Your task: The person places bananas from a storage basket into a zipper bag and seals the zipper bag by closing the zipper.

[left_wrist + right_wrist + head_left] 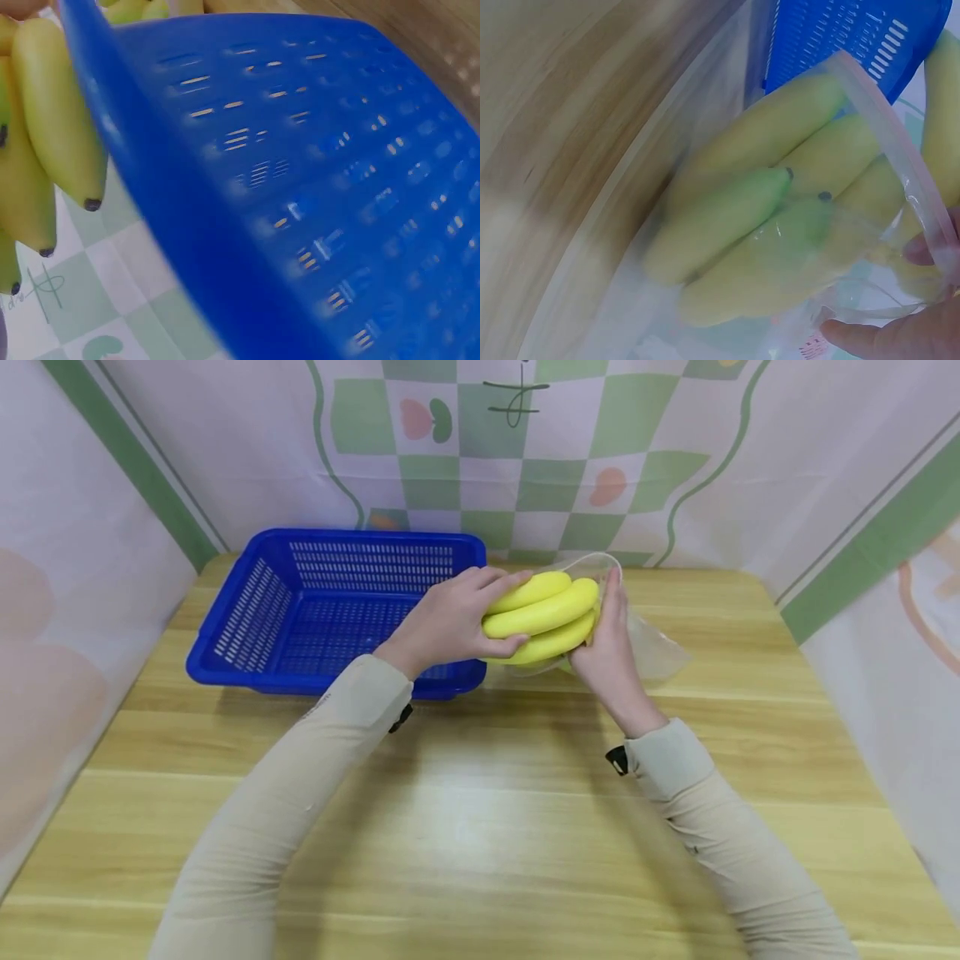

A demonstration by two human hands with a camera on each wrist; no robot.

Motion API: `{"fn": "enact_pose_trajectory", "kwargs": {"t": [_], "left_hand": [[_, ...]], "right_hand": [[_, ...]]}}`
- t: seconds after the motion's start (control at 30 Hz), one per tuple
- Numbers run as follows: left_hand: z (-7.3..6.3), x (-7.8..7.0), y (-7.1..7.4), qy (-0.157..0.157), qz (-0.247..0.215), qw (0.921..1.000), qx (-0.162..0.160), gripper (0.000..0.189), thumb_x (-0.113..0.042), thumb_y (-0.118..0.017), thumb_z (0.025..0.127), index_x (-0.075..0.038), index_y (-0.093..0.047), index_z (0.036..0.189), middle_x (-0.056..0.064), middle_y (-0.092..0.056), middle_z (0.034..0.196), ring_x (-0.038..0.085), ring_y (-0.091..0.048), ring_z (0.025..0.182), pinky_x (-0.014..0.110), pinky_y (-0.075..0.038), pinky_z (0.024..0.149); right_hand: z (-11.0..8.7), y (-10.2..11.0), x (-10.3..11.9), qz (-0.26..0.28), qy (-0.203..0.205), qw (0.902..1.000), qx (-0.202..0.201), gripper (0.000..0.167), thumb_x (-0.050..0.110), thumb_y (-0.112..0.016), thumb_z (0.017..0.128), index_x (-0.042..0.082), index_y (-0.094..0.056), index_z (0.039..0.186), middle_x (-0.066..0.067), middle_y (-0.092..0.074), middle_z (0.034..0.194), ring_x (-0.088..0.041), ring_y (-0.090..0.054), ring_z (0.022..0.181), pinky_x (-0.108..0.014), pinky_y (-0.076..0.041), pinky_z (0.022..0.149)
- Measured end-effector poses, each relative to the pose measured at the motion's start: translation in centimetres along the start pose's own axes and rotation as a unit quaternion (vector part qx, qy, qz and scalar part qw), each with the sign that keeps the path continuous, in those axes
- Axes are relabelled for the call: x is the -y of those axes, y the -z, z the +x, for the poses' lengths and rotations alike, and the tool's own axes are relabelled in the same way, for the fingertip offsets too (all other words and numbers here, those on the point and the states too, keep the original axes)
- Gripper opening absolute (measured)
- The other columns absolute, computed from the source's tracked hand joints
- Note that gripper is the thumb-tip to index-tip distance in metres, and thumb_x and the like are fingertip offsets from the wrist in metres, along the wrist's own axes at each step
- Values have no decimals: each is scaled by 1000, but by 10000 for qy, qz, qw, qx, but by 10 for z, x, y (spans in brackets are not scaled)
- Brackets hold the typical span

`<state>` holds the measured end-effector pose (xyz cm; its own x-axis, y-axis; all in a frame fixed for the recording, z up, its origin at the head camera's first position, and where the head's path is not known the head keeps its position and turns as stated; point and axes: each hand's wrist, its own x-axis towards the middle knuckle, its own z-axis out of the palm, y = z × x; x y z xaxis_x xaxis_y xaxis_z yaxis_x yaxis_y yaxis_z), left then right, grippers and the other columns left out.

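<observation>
My left hand (pixel 450 620) grips a bunch of yellow bananas (pixel 546 612), thumb on the near side and fingers over the far side. Beside the basket, my right hand (pixel 609 662) holds the mouth of a clear plastic bag (pixel 654 650) against the bunch's right end. Through the bag's film, the right wrist view shows several bananas (pixel 757 225) with greenish tips. In that view the right thumb (pixel 855 336) lies at the bag's rim (pixel 889 124). Dark-tipped bananas (pixel 64 120) hang just outside the basket wall in the left wrist view.
A blue perforated plastic basket (pixel 197 667) stands at the back left of the wooden table (pixel 480 843), its right end under the left hand. A cloth backdrop (pixel 562 468) with green checks rises behind the table, and pale panels flank both sides.
</observation>
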<state>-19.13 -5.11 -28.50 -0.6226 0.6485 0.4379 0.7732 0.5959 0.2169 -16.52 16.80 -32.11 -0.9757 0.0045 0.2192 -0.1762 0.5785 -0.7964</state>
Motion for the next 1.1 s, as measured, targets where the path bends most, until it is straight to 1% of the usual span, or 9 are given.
{"fn": "enact_pose_trajectory", "kwargs": {"t": [0.1, 0.2, 0.3, 0.43, 0.53, 0.63, 0.77, 0.93, 1.1], "left_hand": [[3, -1, -1, -125, 228, 9996, -132, 67, -51, -64, 83, -14, -51, 138, 8, -63, 124, 22, -59, 100, 31, -52, 79], [4, -2, -3, -237, 624, 9971, -352, 67, -54, -64, 83, -15, -54, 137, 7, -65, 123, 23, -60, 98, 32, -53, 78], [4, -3, -3, -239, 911, 9945, -460, 66, -56, -63, 83, -18, -55, 136, 4, -65, 124, 24, -59, 95, 32, -53, 75], [5, -5, -1, -84, 801, 9963, -297, 64, -56, -63, 84, -19, -54, 137, 4, -63, 127, 24, -58, 99, 32, -54, 75], [5, -7, 1, 95, 603, 9981, -54, 68, -55, -63, 85, -14, -51, 138, 7, -61, 130, 26, -57, 106, 34, -54, 83], [7, -8, 3, 409, 476, 9978, 200, 75, -56, -63, 84, -8, -48, 140, 10, -59, 130, 27, -56, 110, 34, -52, 89], [11, -9, 4, 812, 347, 9952, 426, 77, -60, -64, 82, -8, -50, 137, 9, -62, 127, 24, -56, 106, 32, -51, 87], [14, -9, 4, 943, 181, 9939, 548, 78, -62, -65, 80, -13, -50, 138, 4, -61, 129, 23, -57, 105, 34, -49, 88], [14, -10, 5, 1037, 156, 9921, 691, 82, -63, -66, 78, -15, -46, 142, 3, -57, 135, 24, -56, 110, 36, -48, 91]], "right_hand": [[0, -2, 1, -31, 135, 9999, 11, 94, -9, -51, 82, 5, 9, 153, -20, -7, 159, -32, -12, 147, -46, -12, 122], [0, -4, 1, -58, 252, 9997, -12, 93, -11, -50, 81, 2, 8, 152, -22, -9, 157, -33, -13, 147, -46, -12, 122], [0, -5, 1, -72, 270, 9996, -15, 94, -13, -50, 79, 2, 7, 152, -22, -9, 157, -32, -12, 147, -46, -11, 122], [1, -5, 1, -63, 165, 9998, 44, 97, -11, -53, 78, 5, 8, 153, -19, -9, 158, -31, -11, 147, -47, -11, 122], [1, -5, 1, -47, 87, 9999, 80, 99, -8, -55, 78, 7, 8, 153, -17, -6, 160, -30, -10, 148, -47, -10, 122], [0, -5, 0, -41, 107, 9999, 80, 101, -6, -57, 77, 8, 8, 153, -14, -2, 161, -29, -7, 149, -47, -9, 122], [0, -6, -2, 129, 235, 9996, 118, 105, -5, -59, 74, 9, 8, 153, -14, -4, 160, -28, -11, 148, -45, -11, 122], [-1, -4, -5, 344, 289, 9987, 236, 107, -6, -59, 74, 11, 11, 153, -14, -6, 159, -28, -13, 146, -46, -12, 121], [-2, -1, -10, 413, 629, 9964, 402, 109, -5, -60, 75, 12, 14, 153, -12, 2, 161, -25, -4, 149, -47, -7, 122]]}}
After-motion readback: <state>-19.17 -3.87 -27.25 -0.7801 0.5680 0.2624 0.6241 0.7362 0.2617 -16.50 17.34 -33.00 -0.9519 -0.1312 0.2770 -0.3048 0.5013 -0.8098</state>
